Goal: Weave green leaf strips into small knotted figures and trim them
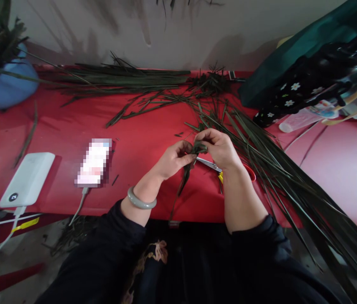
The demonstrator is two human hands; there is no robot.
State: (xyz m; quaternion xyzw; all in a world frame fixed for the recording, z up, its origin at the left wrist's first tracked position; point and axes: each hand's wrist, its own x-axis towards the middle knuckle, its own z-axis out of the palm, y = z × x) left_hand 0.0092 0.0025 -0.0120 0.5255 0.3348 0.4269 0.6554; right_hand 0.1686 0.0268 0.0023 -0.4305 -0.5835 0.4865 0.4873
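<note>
Folded leaf [201, 147] partly hidden by left hand [173, 160], right hand [220, 147].

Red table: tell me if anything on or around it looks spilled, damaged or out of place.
Leaf scraps lie below the near edge of the red table at left, off its surface, and long leaves at right overhang that edge, so both look untidy. No spill or damage is visible.

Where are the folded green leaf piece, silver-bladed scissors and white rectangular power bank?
Leaf piece [200, 147]: head view, on its folded part.
Scissors [209, 164]: head view, on the blade.
Power bank [28, 178]: head view, on its upper face.
</note>
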